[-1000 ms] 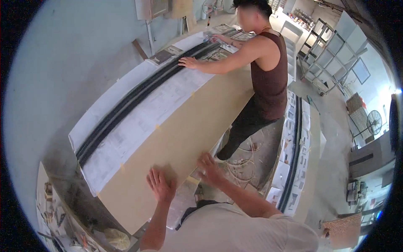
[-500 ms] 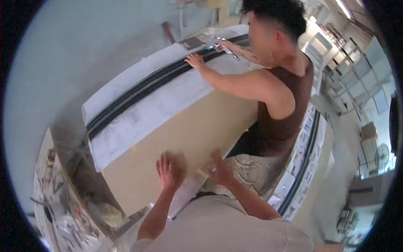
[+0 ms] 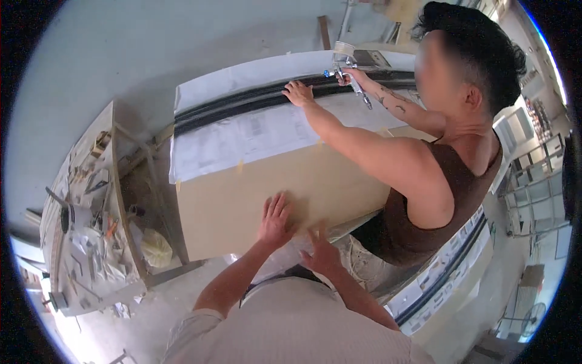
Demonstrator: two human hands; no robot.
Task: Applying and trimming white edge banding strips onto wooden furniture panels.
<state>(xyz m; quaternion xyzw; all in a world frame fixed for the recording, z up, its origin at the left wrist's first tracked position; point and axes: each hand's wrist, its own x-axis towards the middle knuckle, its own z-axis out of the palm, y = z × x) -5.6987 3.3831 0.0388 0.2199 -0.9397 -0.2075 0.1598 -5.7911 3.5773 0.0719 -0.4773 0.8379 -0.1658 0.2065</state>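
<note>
The tan sheet (image 3: 221, 215) lies directly ahead of both hands, its long axis running left to right across the person's front. The left hand (image 3: 276, 223) is farther onto it, palm down, grip wide and empty. The right hand (image 3: 321, 253) is at the near edge, fingers extended, nothing visible held; contact cannot be confirmed. Beyond lie white paper (image 3: 221, 142) and black strips (image 3: 233, 107). A co-worker (image 3: 418, 173) with a spray gun (image 3: 356, 82) obstructs the right; a cluttered surface (image 3: 128, 239) stands left.

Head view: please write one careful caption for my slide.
Left hand and right hand by the near edge of a brown sheet, while a co-worker holds a spray gun near black strips.
</note>
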